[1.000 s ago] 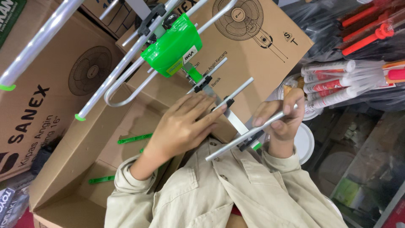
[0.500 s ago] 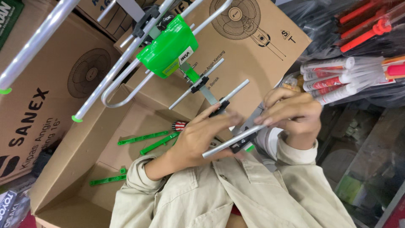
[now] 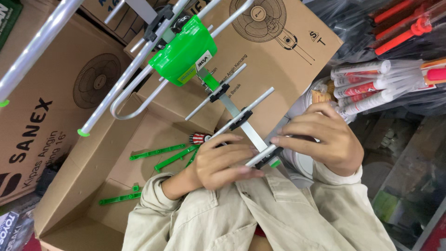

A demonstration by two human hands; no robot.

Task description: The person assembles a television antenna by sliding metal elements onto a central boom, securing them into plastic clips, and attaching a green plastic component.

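- Left hand (image 3: 223, 162) and right hand (image 3: 320, 139) both grip the nearest metal rod (image 3: 260, 155) of the antenna (image 3: 186, 56).
- Green sticks (image 3: 158, 151) lie left, in an open box (image 3: 83, 186).

Even, soft indoor light; sharp centre, no deep shadows.
Pale highlights run along the metal rods (image 3: 139, 65) and gloss the green housing (image 3: 183, 51). Faint shadow lies inside the open cardboard box (image 3: 116, 162). Glare streaks the plastic wrapping (image 3: 371, 23) at upper right. The rod at the upper left edge looks slightly soft.
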